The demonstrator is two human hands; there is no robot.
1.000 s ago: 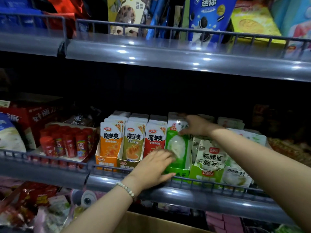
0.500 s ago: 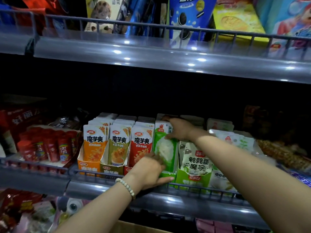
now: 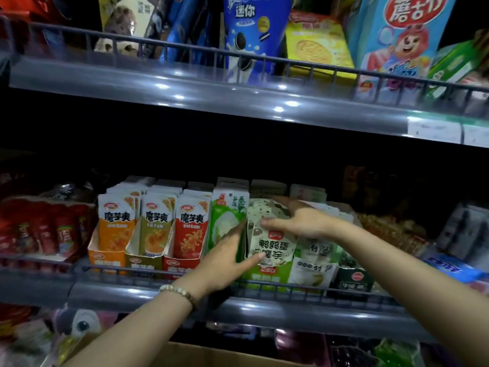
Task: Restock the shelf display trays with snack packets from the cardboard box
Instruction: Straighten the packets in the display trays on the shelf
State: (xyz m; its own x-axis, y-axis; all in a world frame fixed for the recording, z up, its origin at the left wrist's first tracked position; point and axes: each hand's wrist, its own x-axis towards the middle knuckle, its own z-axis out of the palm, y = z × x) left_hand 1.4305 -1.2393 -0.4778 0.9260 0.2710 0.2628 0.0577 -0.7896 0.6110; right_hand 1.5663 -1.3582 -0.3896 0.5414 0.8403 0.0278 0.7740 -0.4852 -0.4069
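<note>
Three display trays (image 3: pixel 144 262) of orange, olive and red packets stand full on the left of our shelf row. Next along, our left hand (image 3: pixel 225 258) lies flat, fingers straight, against the green packet (image 3: pixel 223 215), thumb touching the speckled packets (image 3: pixel 272 246). Our right hand (image 3: pixel 301 221) rests on those, fingers spread wide. The cardboard box (image 3: pixel 211 353) sits near, below the shelf.

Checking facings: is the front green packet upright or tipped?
Upright: the green packet stands straight, parallel to the red packet beside it.
</note>
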